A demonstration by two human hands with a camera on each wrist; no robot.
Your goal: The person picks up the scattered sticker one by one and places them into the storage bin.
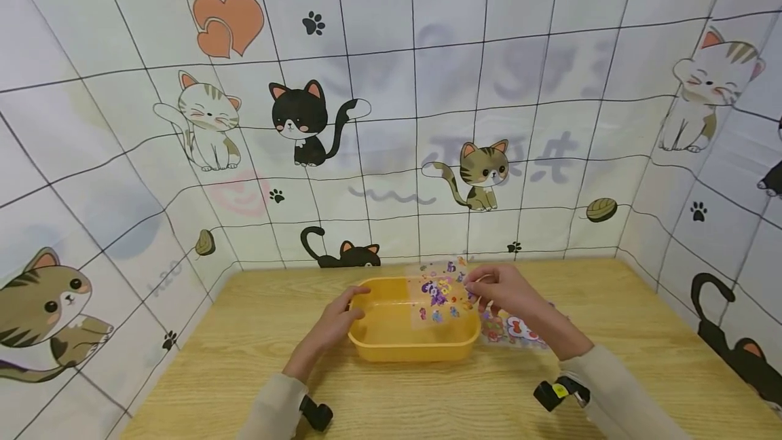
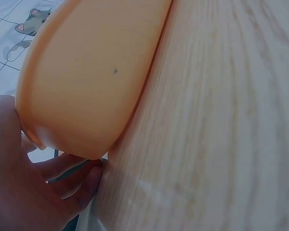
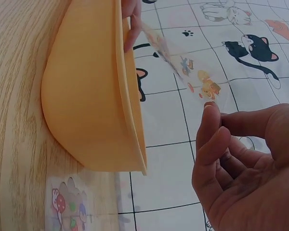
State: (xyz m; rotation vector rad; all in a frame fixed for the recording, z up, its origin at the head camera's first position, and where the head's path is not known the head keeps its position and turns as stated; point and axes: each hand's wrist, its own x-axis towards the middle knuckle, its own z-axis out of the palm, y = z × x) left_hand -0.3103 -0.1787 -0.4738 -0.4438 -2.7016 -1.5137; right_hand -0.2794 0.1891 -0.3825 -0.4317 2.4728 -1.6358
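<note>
A yellow plastic basin (image 1: 415, 353) stands on the wooden table. The left hand (image 1: 334, 321) grips its left end, thumb over the rim and the other fingers down the outside; the left wrist view shows those fingers (image 2: 72, 180) under the basin's rim. Between thumb and fingertips the right hand (image 1: 504, 294) pinches the right edge of a clear sticker sheet (image 1: 436, 294) with small colourful cartoon figures. Held up over the basin's right half, the sheet appears edge-on in the right wrist view. Another sticker sheet (image 1: 516, 330) lies flat right of the basin, partly covered by the right forearm.
The wooden table (image 1: 256, 331) reaches back to a white wall covering (image 1: 391, 121) printed with cats and a grid. Similar covering closes in both sides. Each wrist carries a small black camera, such as the one at the right sleeve (image 1: 552, 394).
</note>
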